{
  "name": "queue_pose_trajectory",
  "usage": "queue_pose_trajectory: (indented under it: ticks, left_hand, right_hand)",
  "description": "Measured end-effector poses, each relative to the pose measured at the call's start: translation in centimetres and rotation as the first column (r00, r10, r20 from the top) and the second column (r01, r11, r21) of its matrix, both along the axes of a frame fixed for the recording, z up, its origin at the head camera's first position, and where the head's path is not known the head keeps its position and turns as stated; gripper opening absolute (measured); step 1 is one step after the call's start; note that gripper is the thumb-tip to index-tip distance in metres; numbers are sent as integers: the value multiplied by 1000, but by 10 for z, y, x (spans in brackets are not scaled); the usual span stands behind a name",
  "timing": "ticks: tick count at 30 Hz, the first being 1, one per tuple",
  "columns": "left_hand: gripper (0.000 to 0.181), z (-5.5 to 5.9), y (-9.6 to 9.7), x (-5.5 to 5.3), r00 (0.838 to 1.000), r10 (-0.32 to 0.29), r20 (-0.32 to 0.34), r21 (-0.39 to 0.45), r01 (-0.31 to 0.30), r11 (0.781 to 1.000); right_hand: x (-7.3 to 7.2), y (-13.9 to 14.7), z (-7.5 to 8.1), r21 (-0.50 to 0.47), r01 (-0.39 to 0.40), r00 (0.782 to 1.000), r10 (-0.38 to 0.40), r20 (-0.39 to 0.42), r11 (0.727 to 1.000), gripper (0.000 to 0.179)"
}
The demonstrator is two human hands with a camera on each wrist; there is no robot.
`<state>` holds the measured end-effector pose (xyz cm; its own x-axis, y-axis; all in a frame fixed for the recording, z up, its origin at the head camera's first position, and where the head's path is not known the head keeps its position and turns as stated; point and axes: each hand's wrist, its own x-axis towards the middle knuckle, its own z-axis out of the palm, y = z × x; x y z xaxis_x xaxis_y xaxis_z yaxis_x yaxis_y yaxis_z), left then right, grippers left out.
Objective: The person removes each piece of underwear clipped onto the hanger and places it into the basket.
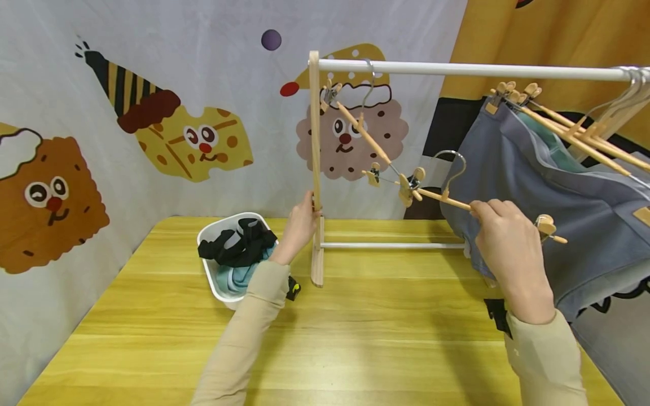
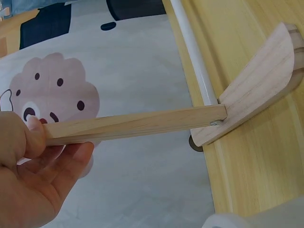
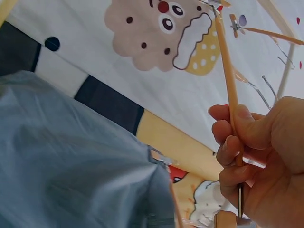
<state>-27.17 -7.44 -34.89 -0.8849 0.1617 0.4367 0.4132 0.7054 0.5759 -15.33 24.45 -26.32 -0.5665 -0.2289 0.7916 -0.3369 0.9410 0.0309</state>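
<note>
My left hand holds the left wooden post of a clothes rack, below its middle. In the left wrist view, thumb and fingers grip the post from both sides. My right hand grips the bar of a wooden clip hanger, its metal hook pointing up, off the rod. Fingers curl round that bar in the right wrist view. A second clip hanger hangs by its hook near the rod's left end, without clothing. Its lower clips overlap the held hanger's in the head view; whether they touch I cannot tell.
Blue-grey garments hang from clip hangers at the right of the white rod. A white basket with black and teal cloth stands left of the rack on the wooden table. A printed cloth hangs behind.
</note>
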Motion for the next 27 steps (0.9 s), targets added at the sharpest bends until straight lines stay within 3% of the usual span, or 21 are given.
queue_pose_trajectory:
  ticks: [10,17,27]
  left_hand:
    - [38,1,1,2,999,14,34,6,-14,1000]
    - [39,2,-1,2,1000,25,15,-14,-24,1000]
    - [39,1,1,1,1000,24,6,-28,-24,999]
  right_hand:
    - [-1,-8,50,37,108,990,-104,-90,993,21]
    - [-5,-24,87,12,160,979,-157,-129,987,22]
    - [-24,-59,114,116,225,974,-225,-18,967,21]
